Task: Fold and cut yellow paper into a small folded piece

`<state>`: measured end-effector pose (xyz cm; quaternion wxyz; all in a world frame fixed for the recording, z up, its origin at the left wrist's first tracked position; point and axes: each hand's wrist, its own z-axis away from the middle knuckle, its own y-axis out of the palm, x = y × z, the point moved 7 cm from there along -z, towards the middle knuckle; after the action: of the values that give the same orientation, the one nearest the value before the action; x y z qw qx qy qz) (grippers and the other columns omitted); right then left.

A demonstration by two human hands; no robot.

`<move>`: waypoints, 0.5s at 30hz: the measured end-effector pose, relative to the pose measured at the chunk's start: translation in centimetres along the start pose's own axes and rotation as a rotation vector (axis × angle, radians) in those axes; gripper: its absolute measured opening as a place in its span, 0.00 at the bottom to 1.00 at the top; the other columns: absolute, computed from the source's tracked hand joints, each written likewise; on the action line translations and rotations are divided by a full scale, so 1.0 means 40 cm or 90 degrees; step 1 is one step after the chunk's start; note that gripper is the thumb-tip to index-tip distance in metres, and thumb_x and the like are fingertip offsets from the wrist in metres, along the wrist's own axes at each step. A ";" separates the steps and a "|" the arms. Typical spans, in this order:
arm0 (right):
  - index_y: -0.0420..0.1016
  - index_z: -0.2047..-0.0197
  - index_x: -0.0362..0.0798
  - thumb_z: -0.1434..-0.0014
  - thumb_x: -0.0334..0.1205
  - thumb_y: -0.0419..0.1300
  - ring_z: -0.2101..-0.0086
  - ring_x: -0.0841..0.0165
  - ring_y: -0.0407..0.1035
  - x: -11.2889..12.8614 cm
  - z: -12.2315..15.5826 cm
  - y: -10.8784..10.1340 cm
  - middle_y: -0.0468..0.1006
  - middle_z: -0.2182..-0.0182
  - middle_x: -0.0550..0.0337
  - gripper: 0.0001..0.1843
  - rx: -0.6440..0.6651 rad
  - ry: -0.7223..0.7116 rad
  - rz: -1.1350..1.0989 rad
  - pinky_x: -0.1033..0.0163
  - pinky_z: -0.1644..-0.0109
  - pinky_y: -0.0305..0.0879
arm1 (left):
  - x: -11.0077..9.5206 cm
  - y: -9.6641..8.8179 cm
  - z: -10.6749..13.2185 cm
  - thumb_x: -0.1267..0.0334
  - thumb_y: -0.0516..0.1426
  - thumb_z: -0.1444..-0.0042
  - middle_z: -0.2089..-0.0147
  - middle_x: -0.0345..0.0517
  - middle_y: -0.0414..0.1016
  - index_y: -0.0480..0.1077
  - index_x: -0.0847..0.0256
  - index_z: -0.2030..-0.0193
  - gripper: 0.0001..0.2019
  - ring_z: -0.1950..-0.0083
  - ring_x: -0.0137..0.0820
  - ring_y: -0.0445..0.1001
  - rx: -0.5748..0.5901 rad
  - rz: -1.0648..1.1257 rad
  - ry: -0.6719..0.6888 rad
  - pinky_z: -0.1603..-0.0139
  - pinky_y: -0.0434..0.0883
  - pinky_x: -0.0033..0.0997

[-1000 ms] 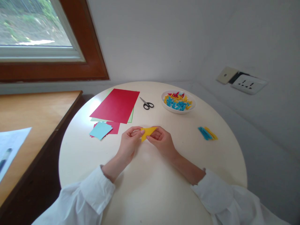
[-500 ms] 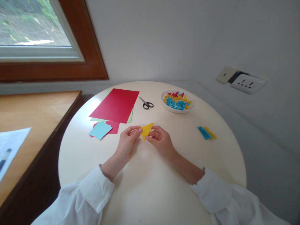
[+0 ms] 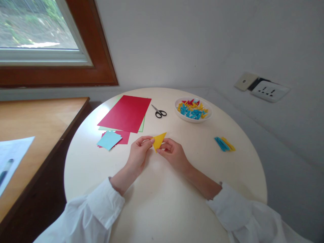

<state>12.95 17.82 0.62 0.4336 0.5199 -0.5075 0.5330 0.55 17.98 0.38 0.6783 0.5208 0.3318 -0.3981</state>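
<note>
A yellow paper (image 3: 159,139) folded into a triangle is held between my two hands, above the middle of the round table. My left hand (image 3: 139,151) pinches its left corner, thumb on top. At the lower right edge, my right hand (image 3: 174,152) grips the paper between thumb and fingers. Beyond the hands lie black-handled scissors (image 3: 159,112), apart from both. A stack of small light-blue paper squares (image 3: 109,140) with red ones beneath rests left of my left hand.
Large red sheets (image 3: 125,113) over green ones lie at the back left. A white bowl (image 3: 193,119) of folded paper pieces stands at the back right. Narrow blue folded strips (image 3: 222,144) and yellow ones lie at the right. A wooden desk (image 3: 45,118) adjoins on the left.
My right hand has shifted slightly down along the edge of the yellow paper. The whole view has moved a little; the other things lie as before.
</note>
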 end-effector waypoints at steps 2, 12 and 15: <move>0.69 0.63 0.46 0.57 0.38 0.62 0.69 0.66 0.72 -0.002 0.000 0.002 0.78 0.71 0.56 0.15 0.006 0.005 0.003 0.62 0.64 0.64 | 0.000 0.000 0.001 0.64 0.65 0.65 0.75 0.40 0.73 0.71 0.64 0.73 0.11 0.73 0.24 0.69 -0.002 0.002 -0.003 0.70 0.64 0.24; 0.68 0.62 0.47 0.56 0.36 0.60 0.73 0.70 0.70 -0.005 -0.003 0.013 0.77 0.74 0.61 0.15 0.038 0.004 0.025 0.66 0.70 0.62 | 0.000 0.002 -0.001 0.65 0.65 0.65 0.75 0.40 0.73 0.71 0.64 0.73 0.11 0.73 0.24 0.69 -0.005 0.001 -0.002 0.70 0.64 0.24; 0.68 0.61 0.47 0.56 0.35 0.61 0.72 0.69 0.71 -0.003 -0.002 0.014 0.77 0.73 0.61 0.16 0.034 0.001 0.031 0.65 0.69 0.63 | -0.001 0.002 -0.002 0.64 0.65 0.65 0.75 0.40 0.73 0.71 0.64 0.73 0.11 0.73 0.24 0.69 -0.006 -0.002 0.002 0.70 0.64 0.24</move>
<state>12.39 17.84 0.46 0.4066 0.5184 -0.5054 0.5572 0.59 18.09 0.43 0.6795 0.5179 0.3356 -0.3968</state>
